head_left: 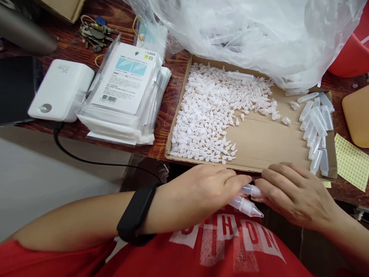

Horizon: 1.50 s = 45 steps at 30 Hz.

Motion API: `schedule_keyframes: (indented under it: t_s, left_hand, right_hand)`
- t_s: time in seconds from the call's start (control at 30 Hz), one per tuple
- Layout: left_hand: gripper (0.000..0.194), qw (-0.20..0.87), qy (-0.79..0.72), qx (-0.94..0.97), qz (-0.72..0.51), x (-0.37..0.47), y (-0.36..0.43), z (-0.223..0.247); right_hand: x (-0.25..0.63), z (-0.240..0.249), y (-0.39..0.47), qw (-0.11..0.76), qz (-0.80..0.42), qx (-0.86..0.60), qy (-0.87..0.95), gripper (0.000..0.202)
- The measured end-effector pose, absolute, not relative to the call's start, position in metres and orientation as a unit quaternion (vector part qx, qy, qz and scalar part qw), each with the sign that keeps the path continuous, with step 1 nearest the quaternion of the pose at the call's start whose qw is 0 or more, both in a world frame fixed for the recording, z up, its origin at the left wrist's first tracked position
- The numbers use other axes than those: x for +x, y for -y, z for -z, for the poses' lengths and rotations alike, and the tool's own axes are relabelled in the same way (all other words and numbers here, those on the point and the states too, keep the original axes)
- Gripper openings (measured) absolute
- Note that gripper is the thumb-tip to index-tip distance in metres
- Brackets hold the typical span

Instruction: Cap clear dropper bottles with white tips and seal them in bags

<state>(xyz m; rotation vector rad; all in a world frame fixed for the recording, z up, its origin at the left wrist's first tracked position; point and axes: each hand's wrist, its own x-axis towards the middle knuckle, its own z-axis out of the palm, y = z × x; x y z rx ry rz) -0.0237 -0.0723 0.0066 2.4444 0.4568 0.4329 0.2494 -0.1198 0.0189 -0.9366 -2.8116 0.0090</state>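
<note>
My left hand (pixel 206 184) is closed around two small translucent plastic tubes. One tube (pixel 245 206) wears a clear pointed cap and sticks out below my thumb. Above it, the collar of the other tube (pixel 251 190) meets the fingers of my right hand (pixel 295 192), which are pinched at its end; what is between those fingertips is hidden. Both hands are just in front of a shallow cardboard tray (pixel 268 144). Inside lie a heap of small white nozzle tips (pixel 201 115), a few clear pointed caps (pixel 275 111) and a pile of tubes (pixel 317 121) on the right.
A big clear plastic bag (pixel 259 34) overhangs the tray's back edge. To the left are stacked packets (pixel 125 82), a white power bank (pixel 62 90) with a black cable, and keys (pixel 96 34). A yellow sticker sheet (pixel 353 161) and a red container (pixel 351 55) are on the right.
</note>
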Motion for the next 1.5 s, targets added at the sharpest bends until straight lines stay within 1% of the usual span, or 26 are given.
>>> schedule_keyframes:
  t_s: [0.07,0.2,0.27,0.33,0.4,0.47,0.5,0.57,0.6,0.67,0.7,0.77,0.87,0.97,1.07,1.13,1.2,1.27,1.3,1.33,1.37,1.4,1.43,1.47,1.5]
  left_hand:
    - [0.032,0.266,-0.170,0.932,-0.177,-0.022,0.073,-0.007]
    - [0.035,0.219,-0.165,0.944,-0.183,-0.020,0.073,-0.005]
    - [0.037,0.216,-0.162,0.946,-0.182,-0.019,0.071,-0.002]
    - [0.036,0.252,-0.167,0.937,-0.174,-0.018,0.068,0.002]
    - [0.029,0.353,-0.209,0.896,-0.168,-0.013,0.063,0.006]
    - [0.020,0.516,-0.289,0.785,-0.186,-0.006,0.057,0.008]
    - [0.021,0.605,-0.319,0.699,-0.209,-0.002,0.054,0.008]
    - [0.036,0.742,-0.332,0.513,-0.276,0.006,0.049,0.006]
    - [0.042,0.780,-0.321,0.436,-0.314,0.010,0.048,0.005]
    - [0.047,0.800,-0.304,0.336,-0.394,0.017,0.046,0.005]
    - [0.046,0.793,-0.306,0.304,-0.431,0.021,0.047,0.005]
    - [0.044,0.779,-0.309,0.257,-0.481,0.027,0.048,0.007]
    - [0.045,0.762,-0.325,0.236,-0.509,0.035,0.052,0.014]
    - [0.045,0.705,-0.350,0.282,-0.548,0.044,0.057,0.022]
    - [0.043,0.658,-0.333,0.351,-0.577,0.048,0.063,0.028]
    - [0.040,0.654,-0.316,0.407,-0.553,0.041,0.066,0.029]
    - [0.040,0.633,-0.324,0.478,-0.516,0.020,0.063,0.025]
    - [0.047,0.540,-0.371,0.563,-0.504,-0.017,0.052,0.016]
    - [0.047,0.448,-0.406,0.605,-0.517,-0.040,0.042,0.012]
    - [0.041,0.357,-0.450,0.639,-0.512,-0.066,0.029,0.007]
    - [0.036,0.262,-0.503,0.664,-0.487,-0.092,0.014,0.004]
    - [0.037,0.191,-0.563,0.673,-0.440,-0.117,-0.003,0.001]
    - [0.041,0.149,-0.627,0.661,-0.384,-0.141,-0.020,0.001]
    - [0.046,0.147,-0.682,0.642,-0.318,-0.161,-0.035,0.001]
    - [0.048,0.158,-0.700,0.630,-0.295,-0.177,-0.048,0.003]
  right_hand:
    - [0.247,-0.018,0.120,0.100,-0.018,-0.314,0.944,0.015]
    - [0.237,-0.016,0.123,0.147,-0.111,-0.354,0.917,0.027]
    - [0.234,-0.016,0.124,0.163,-0.164,-0.381,0.895,0.028]
    - [0.232,-0.017,0.122,0.170,-0.222,-0.424,0.862,0.029]
    - [0.233,-0.017,0.117,0.188,-0.280,-0.458,0.822,0.030]
    - [0.235,-0.014,0.112,0.239,-0.315,-0.477,0.785,0.029]
    - [0.235,-0.010,0.109,0.277,-0.320,-0.485,0.765,0.027]
    - [0.230,0.002,0.107,0.370,-0.310,-0.510,0.712,0.020]
    - [0.224,0.008,0.106,0.418,-0.310,-0.524,0.675,0.015]
    - [0.207,0.022,0.107,0.497,-0.346,-0.538,0.586,0.007]
    - [0.196,0.028,0.108,0.524,-0.378,-0.536,0.543,0.005]
    - [0.174,0.037,0.110,0.558,-0.439,-0.517,0.479,0.011]
    - [0.147,0.047,0.111,0.588,-0.463,-0.490,0.447,0.022]
    - [0.131,0.054,0.112,0.603,-0.450,-0.503,0.424,0.025]
    - [0.124,0.056,0.111,0.623,-0.474,-0.512,0.353,0.022]
    - [0.123,0.054,0.109,0.631,-0.506,-0.503,0.304,0.022]
    - [0.128,0.051,0.106,0.642,-0.509,-0.510,0.263,0.027]
    - [0.136,0.049,0.103,0.659,-0.479,-0.532,0.231,0.032]
    - [0.142,0.049,0.102,0.666,-0.462,-0.543,0.220,0.035]
    - [0.147,0.050,0.101,0.669,-0.451,-0.550,0.216,0.036]
    - [0.152,0.051,0.100,0.668,-0.447,-0.555,0.215,0.037]
    - [0.155,0.053,0.100,0.665,-0.447,-0.558,0.216,0.037]
    - [0.158,0.055,0.100,0.662,-0.449,-0.560,0.216,0.037]
    - [0.160,0.057,0.101,0.659,-0.451,-0.561,0.218,0.037]
    - [0.161,0.059,0.101,0.655,-0.454,-0.562,0.221,0.037]
